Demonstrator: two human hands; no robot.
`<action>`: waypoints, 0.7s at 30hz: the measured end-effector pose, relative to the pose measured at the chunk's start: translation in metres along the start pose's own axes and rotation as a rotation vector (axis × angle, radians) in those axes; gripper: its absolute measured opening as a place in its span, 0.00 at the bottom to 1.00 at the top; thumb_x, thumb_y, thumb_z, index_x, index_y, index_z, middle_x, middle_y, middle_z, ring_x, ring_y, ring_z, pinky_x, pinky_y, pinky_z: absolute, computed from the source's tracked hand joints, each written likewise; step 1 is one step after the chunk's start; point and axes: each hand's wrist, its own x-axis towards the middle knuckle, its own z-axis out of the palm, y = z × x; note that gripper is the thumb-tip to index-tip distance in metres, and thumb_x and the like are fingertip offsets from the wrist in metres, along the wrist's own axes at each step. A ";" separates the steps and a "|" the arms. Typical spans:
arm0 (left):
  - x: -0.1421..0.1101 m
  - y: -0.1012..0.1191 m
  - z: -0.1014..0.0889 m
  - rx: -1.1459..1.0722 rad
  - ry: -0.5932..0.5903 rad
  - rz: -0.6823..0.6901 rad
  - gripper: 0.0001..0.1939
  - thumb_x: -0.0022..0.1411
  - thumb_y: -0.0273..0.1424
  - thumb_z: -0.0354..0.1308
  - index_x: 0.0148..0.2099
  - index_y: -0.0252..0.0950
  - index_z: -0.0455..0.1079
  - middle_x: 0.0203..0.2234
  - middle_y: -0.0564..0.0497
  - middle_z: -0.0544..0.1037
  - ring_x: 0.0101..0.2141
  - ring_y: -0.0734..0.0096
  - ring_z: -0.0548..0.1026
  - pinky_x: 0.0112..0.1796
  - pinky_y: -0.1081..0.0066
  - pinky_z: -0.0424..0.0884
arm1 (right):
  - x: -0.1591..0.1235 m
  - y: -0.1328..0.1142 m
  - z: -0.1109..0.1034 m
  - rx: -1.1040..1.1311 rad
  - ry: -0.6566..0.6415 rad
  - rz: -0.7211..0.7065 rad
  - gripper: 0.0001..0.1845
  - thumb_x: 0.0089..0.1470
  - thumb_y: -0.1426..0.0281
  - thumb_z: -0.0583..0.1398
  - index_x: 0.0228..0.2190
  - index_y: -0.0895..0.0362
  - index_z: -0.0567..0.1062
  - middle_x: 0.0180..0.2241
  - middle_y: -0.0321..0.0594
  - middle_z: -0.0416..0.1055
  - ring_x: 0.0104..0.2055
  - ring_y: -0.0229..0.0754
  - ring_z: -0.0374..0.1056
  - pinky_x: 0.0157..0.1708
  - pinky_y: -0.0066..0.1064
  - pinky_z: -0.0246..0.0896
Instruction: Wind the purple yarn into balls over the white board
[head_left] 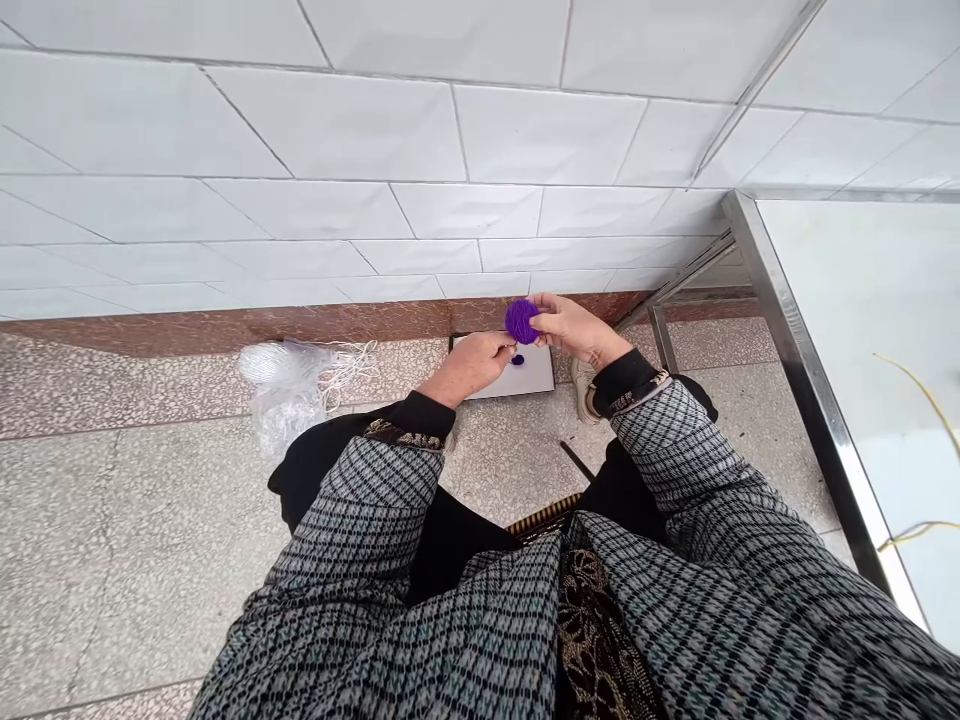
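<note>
A round ball of purple yarn (520, 321) is held up in front of me by my right hand (571, 328), its fingers wrapped round the right side. Just left of the ball, my left hand (476, 364) is closed in a pinch at the ball's lower edge. What lies between its fingertips is too small to make out, though it may be a strand of the yarn. Below both hands a white flat board or box lid (529, 376) with a dark rim rests on the floor. A small dark purple bit (517, 360) shows over it.
Clear plastic bags (281, 390) with white cord (351, 365) lie on the floor to the left. A white tiled wall (420, 210) rises ahead. On the right stands a metal-framed table (802, 370) with a yellow strand (919, 395) on its top.
</note>
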 end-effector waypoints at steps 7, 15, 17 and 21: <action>-0.005 0.000 -0.006 -0.070 -0.142 0.160 0.12 0.70 0.33 0.56 0.32 0.39 0.72 0.26 0.51 0.77 0.28 0.67 0.71 0.35 0.68 0.64 | 0.014 0.008 -0.006 -0.560 0.306 -0.151 0.20 0.54 0.73 0.68 0.45 0.52 0.67 0.34 0.32 0.73 0.35 0.43 0.68 0.40 0.34 0.68; -0.002 -0.011 -0.037 -0.165 0.195 0.090 0.10 0.66 0.34 0.57 0.36 0.38 0.77 0.35 0.47 0.83 0.39 0.61 0.78 0.48 0.64 0.74 | -0.002 0.004 0.000 -0.621 -0.232 -0.063 0.14 0.65 0.71 0.67 0.49 0.54 0.70 0.38 0.37 0.75 0.31 0.39 0.69 0.31 0.29 0.67; 0.001 -0.013 -0.039 -0.202 0.246 0.044 0.09 0.66 0.33 0.57 0.36 0.37 0.77 0.35 0.48 0.83 0.39 0.61 0.78 0.48 0.65 0.74 | -0.003 0.003 0.002 -0.417 -0.354 -0.075 0.16 0.63 0.73 0.66 0.51 0.55 0.70 0.38 0.36 0.74 0.28 0.36 0.67 0.28 0.27 0.66; 0.008 -0.012 -0.030 -0.297 0.247 -0.079 0.09 0.67 0.33 0.60 0.35 0.36 0.77 0.28 0.53 0.79 0.35 0.64 0.75 0.42 0.67 0.72 | -0.001 0.000 0.003 -0.109 -0.304 -0.138 0.21 0.57 0.74 0.67 0.50 0.55 0.69 0.40 0.36 0.75 0.29 0.34 0.67 0.28 0.25 0.67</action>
